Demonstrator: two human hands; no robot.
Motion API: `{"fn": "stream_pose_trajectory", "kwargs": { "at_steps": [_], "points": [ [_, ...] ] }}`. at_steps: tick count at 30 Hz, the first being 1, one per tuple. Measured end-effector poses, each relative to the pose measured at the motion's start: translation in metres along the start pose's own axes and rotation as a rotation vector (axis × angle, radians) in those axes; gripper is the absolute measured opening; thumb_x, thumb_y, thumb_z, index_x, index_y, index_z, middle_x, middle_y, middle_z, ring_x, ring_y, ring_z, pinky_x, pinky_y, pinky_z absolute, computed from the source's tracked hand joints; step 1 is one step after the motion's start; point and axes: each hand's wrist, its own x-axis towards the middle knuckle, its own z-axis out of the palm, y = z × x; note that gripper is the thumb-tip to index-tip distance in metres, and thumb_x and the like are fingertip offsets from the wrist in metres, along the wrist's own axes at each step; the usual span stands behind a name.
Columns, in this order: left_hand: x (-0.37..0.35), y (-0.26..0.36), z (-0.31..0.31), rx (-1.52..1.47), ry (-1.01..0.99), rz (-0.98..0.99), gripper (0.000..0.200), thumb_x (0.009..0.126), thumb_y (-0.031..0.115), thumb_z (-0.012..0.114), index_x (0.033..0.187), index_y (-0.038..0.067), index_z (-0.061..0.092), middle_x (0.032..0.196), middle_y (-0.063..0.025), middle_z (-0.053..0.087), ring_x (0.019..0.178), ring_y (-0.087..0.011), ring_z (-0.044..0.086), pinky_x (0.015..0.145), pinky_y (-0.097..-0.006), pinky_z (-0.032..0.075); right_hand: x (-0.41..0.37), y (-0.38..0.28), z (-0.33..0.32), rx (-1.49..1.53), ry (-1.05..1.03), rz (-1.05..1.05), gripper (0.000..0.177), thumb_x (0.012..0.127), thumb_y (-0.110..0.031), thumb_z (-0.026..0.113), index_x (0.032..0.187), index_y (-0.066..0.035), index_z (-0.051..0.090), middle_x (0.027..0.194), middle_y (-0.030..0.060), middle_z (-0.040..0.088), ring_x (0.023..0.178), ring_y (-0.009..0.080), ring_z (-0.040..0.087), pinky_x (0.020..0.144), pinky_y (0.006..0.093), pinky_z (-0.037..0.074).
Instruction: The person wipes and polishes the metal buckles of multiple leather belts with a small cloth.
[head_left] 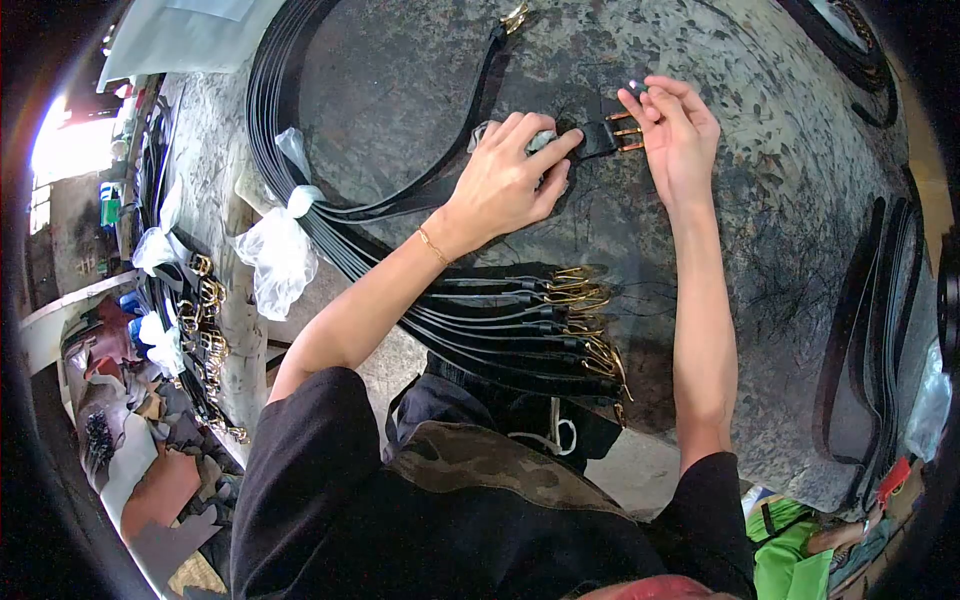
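Note:
A black belt (597, 140) with a gold buckle (626, 132) lies on the dark worktable. My left hand (512, 172) is closed over a crumpled pale cloth (541, 141), and its fingertips press on the belt just behind the buckle. To the right, my right hand (682, 135) is raised beside the buckle with thumb and fingers pinched together. A tiny dark piece with a bright spot (635, 87) shows at those fingertips; its kind is too small to tell. The palm side hides the buckle's far edge.
Several black belts with gold buckles (580, 290) lie at the near table edge, bundled by a plastic tie (302, 200). More black straps (875, 330) lie at right. Another buckled bundle (205, 320) hangs at left, above leather scraps (165, 490). The worktable (760, 260) has a mottled surface.

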Motion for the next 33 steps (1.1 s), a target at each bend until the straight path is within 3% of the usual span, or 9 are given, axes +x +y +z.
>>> {"fn": "stream_pose_trajectory", "kwargs": {
  "at_steps": [2, 4, 15, 26, 33],
  "points": [
    [0.0, 0.001, 0.0, -0.015, -0.005, -0.016, 0.034, 0.081, 0.01, 0.07, 0.115, 0.009, 0.069, 0.103, -0.0117, 0.059, 0.092, -0.0293, 0.06, 0.081, -0.0406, 0.049, 0.0, 0.001, 0.0, -0.047, 0.027, 0.013, 0.013, 0.095, 0.003, 0.056, 0.105, 0.007, 0.064, 0.079, 0.0036, 0.055, 0.078, 0.0113, 0.058, 0.102, 0.0466, 0.053],
    [0.0, 0.001, -0.002, -0.022, -0.017, -0.023, 0.035, 0.081, 0.01, 0.07, 0.116, 0.008, 0.068, 0.104, -0.0123, 0.059, 0.093, -0.03, 0.06, 0.081, -0.0408, 0.049, 0.002, 0.005, -0.006, -0.015, -0.047, -0.016, 0.011, 0.094, 0.003, 0.059, 0.101, 0.007, 0.065, 0.087, 0.0077, 0.063, 0.083, 0.014, 0.064, 0.095, 0.0422, 0.057],
    [-0.001, -0.001, 0.0, -0.053, -0.013, -0.077, 0.04, 0.08, 0.014, 0.072, 0.119, 0.006, 0.065, 0.107, -0.0143, 0.059, 0.098, -0.0324, 0.06, 0.086, -0.0418, 0.049, 0.003, 0.006, -0.009, -0.01, -0.052, -0.02, 0.011, 0.093, 0.003, 0.06, 0.102, 0.008, 0.066, 0.085, 0.0074, 0.064, 0.082, 0.0139, 0.064, 0.095, 0.0428, 0.057],
    [-0.005, -0.009, 0.003, -0.127, 0.074, 0.016, 0.03, 0.078, 0.007, 0.073, 0.108, 0.007, 0.071, 0.097, -0.0112, 0.061, 0.087, -0.0286, 0.061, 0.076, -0.0387, 0.05, 0.003, 0.006, -0.009, -0.015, -0.053, -0.021, 0.012, 0.093, 0.003, 0.06, 0.102, 0.008, 0.066, 0.085, 0.0069, 0.063, 0.083, 0.0135, 0.064, 0.095, 0.0431, 0.057],
    [0.002, 0.0, 0.0, -0.066, 0.023, -0.066, 0.031, 0.08, 0.009, 0.071, 0.111, 0.009, 0.071, 0.096, -0.0096, 0.061, 0.087, -0.0274, 0.061, 0.076, -0.0377, 0.05, 0.003, 0.006, -0.009, -0.005, -0.061, -0.018, 0.012, 0.093, 0.003, 0.06, 0.103, 0.008, 0.065, 0.086, 0.0066, 0.063, 0.084, 0.0131, 0.063, 0.095, 0.0422, 0.057]
  ]
}}
